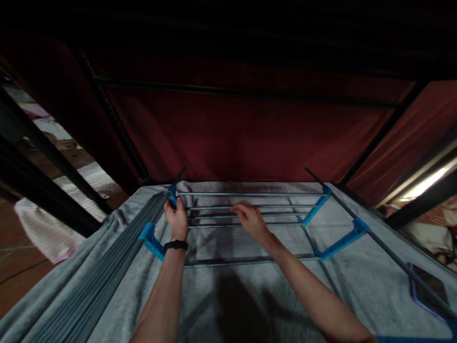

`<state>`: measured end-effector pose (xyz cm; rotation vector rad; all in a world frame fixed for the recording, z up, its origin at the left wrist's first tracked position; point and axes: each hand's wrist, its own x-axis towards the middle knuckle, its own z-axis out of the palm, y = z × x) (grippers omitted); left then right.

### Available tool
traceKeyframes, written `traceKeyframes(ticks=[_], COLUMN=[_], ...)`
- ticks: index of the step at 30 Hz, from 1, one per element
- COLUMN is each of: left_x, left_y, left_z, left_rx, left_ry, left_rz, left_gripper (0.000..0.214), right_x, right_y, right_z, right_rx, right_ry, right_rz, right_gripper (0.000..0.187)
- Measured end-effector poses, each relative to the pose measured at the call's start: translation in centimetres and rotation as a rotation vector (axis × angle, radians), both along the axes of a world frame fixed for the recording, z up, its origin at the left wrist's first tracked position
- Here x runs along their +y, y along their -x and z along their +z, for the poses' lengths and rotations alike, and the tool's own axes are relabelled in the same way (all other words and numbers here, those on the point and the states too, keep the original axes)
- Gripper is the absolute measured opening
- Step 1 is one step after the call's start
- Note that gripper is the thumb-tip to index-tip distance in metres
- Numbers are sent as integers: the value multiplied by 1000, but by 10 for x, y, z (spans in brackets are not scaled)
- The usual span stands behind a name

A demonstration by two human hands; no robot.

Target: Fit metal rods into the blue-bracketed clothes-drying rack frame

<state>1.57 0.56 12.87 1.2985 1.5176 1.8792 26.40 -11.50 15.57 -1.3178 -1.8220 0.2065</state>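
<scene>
A folding drying rack point(250, 194) of grey metal rods and blue plastic joints lies on a grey blanket point(360, 281) spread over a bed. My left hand point(176, 216), with a black band on the wrist, is closed around the rack's far left corner at a blue joint point(173, 194). My right hand point(250, 219) rests on the middle rods with its fingers curled loosely over one of them. A folded wing of grey rods point(107, 267) slopes down on the left beside my left arm.
A dark red curtain point(243, 133) hangs behind the bed inside a black metal frame point(117, 128). A phone point(426, 288) lies on the blanket at the right. Pale cloth point(43, 224) lies on the tiled floor at the left.
</scene>
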Motion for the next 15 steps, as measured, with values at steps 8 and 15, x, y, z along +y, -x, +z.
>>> traceKeyframes(ticks=[8,15], left_x=[0,-1], left_y=[2,-3], left_z=[2,11], left_rx=[129,183], left_ry=[17,112], left_rz=[14,63], left_gripper=[8,11], right_x=[-50,-54], right_y=[-98,-169], right_z=[-95,-98], right_rx=[-206,-498], right_ry=[124,206], right_rz=[-545,-839], right_gripper=[42,38])
